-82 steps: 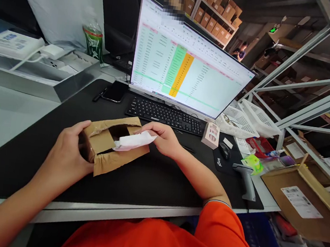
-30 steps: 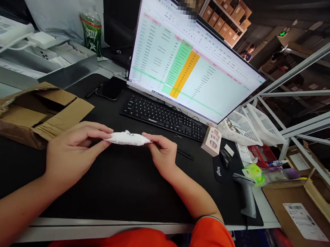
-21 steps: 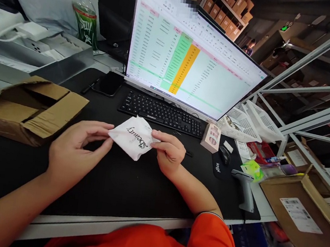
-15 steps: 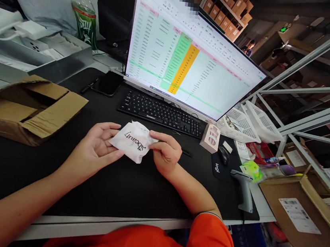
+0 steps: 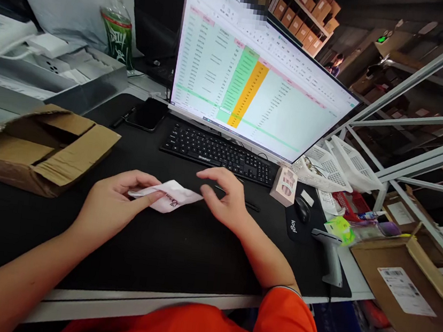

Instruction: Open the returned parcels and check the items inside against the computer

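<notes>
1. White packet (image 5: pixel 171 196), lettered in black, held over the desk mat (image 5: pixel 178 257); taken as the clock's centre.
2. Left hand (image 5: pixel 114 201), at 9 o'clock, pinching the packet between thumb and fingers.
3. Right hand (image 5: pixel 225 199), at 3 o'clock; thumb and forefinger spread; contact with the packet cannot be told.
4. Open cardboard carton (image 5: pixel 22 178), at 9 o'clock, beyond the left hand.
5. Keyboard (image 5: pixel 218 154), at 1 o'clock.

The packet (image 5: pixel 174 189) is white and dark-lettered, the carton (image 5: pixel 79 154) brown, the keyboard (image 5: pixel 217 153) black.
</notes>
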A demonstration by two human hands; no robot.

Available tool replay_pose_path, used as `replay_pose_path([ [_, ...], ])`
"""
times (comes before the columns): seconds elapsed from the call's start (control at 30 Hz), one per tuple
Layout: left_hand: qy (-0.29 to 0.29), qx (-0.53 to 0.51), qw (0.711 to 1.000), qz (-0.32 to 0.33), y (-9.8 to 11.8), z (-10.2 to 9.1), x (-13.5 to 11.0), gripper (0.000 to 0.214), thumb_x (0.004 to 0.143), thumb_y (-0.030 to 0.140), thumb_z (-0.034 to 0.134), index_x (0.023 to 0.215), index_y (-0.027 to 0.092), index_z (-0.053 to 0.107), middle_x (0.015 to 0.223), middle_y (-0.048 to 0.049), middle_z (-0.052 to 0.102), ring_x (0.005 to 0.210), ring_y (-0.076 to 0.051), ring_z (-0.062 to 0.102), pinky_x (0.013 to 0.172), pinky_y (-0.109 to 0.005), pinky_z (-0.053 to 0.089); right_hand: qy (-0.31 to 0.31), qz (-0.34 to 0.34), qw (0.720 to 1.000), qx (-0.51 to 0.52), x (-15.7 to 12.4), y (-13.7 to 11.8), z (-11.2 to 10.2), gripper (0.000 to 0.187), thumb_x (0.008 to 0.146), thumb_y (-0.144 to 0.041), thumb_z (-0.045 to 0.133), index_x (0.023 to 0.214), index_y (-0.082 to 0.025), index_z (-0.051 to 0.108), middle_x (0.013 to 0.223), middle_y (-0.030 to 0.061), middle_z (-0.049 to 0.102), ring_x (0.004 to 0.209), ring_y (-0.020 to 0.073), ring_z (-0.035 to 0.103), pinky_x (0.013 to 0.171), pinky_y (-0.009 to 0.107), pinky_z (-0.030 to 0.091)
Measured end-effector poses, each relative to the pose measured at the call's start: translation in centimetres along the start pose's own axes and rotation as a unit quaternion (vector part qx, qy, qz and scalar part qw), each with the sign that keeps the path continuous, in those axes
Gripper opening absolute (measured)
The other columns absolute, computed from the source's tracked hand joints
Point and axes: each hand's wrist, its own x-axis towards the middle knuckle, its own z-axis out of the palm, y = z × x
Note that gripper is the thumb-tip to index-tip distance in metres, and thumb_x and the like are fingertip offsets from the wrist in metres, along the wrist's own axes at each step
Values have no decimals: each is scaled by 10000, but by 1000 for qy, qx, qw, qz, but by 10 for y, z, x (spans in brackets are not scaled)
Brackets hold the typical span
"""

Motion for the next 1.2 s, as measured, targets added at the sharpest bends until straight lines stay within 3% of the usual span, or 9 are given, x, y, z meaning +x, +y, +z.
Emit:
replay_pose_path([
  [0.1,-19,77,996,46,-3,2,-7,321,757,559,739,883,265,775,890,-2,790,830,-212,733,752,-284,584,-82,-8,996,19,-1,0,3,292,913,-366,843,1148,-214,758,1149,80,756,1086,208,715,992,322,573],
  [0.17,-26,89,993,70,-5,5,-10,289,789,537,717,899,279,783,906,7,791,848,-205,729,754,-270,573,-91,1,996,2,-5,3,10,174,933,-354,828,1039,-225,779,1101,61,767,1046,190,728,947,284,576],
  [0.43,-23,39,996,75,-4,7,-6,278,863,521,696,903,249,733,1111,-43,767,1036,-229,710,911,-333,580,97,100,990,8,-6,1,10,221,1051,-344,603,913,-198,695,883,29,729,801,157,693,722,251,556],
  [0.53,-26,4,999,-27,-8,8,-1,434,825,638,702,910,212,694,935,-68,749,779,-217,701,704,-345,592,130,128,982,-43,-9,0,8,245,1073,-372,538,967,-203,679,866,27,733,752,159,699,696,261,563],
  [0.6,-75,-80,986,-127,-9,11,-1,607,807,782,646,882,182,692,786,-71,721,628,-196,655,597,-335,570,137,51,985,-88,-15,1,11,214,1082,-328,534,1014,-208,698,931,47,770,831,173,741,767,275,587],
  [0.7,-153,-235,938,-204,-7,16,-3,700,744,842,688,873,155,725,872,-120,770,744,-229,721,689,-355,629,57,-142,979,-138,-27,2,25,186,1078,-227,543,1076,-221,729,1063,57,801,993,175,769,876,270,601],
  [0.87,-98,-251,943,-193,-1,16,-3,616,456,540,1008,915,201,777,905,-56,808,823,-223,748,852,-325,634,-86,-312,925,-198,-40,5,52,188,1067,-205,607,977,-241,768,1069,12,809,1022,150,771,903,234,614],
  [1.0,-60,-240,950,-192,-3,12,0,598,485,560,992,936,215,807,942,-57,820,830,-234,747,875,-353,634,-79,-253,948,-174,-34,6,46,201,1091,-294,603,1043,-233,788,1100,29,808,1051,150,767,966,249,610],
  [1.2,-115,-176,961,-181,-8,11,-5,490,569,532,945,907,195,830,908,-65,818,857,-261,723,856,-365,606,-49,-146,976,-155,-17,9,26,202,1076,-304,638,1154,-208,798,1208,66,778,1263,191,671,1118,334,553],
])
